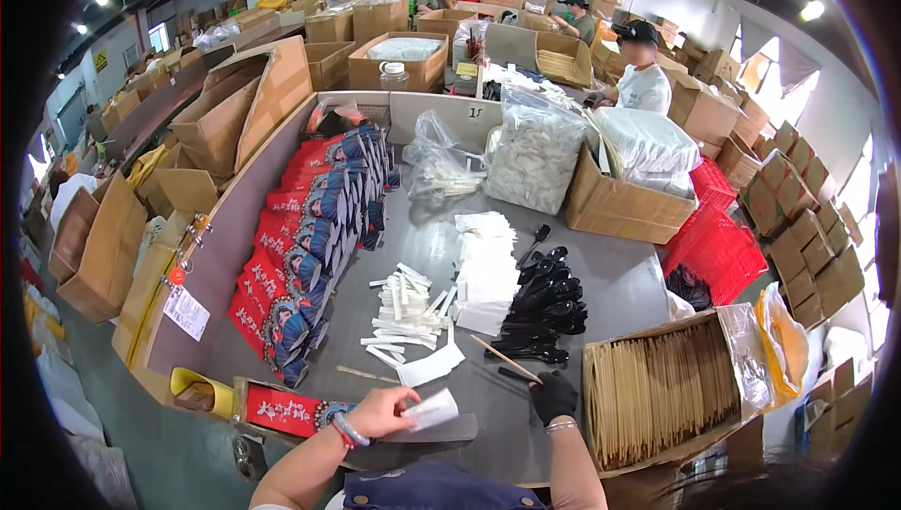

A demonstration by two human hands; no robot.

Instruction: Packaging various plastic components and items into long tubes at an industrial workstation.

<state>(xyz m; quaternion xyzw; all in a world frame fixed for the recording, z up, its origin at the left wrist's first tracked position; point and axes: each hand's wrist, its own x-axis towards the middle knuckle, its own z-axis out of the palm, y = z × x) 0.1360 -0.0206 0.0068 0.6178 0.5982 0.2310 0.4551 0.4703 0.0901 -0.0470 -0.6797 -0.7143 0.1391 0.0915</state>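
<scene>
Here, left hand [380, 411] around white packet [430, 409].

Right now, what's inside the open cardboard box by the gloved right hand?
The cardboard box is packed with tan paper-sleeved sticks, apparently chopsticks, standing on edge in tight rows. What lies beneath them and the box bottom are covered. The right hand holds one stick.

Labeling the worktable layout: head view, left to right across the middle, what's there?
red packets → small white sachets → white napkin stack → black plastic spoons → box of wooden chopsticks
</scene>
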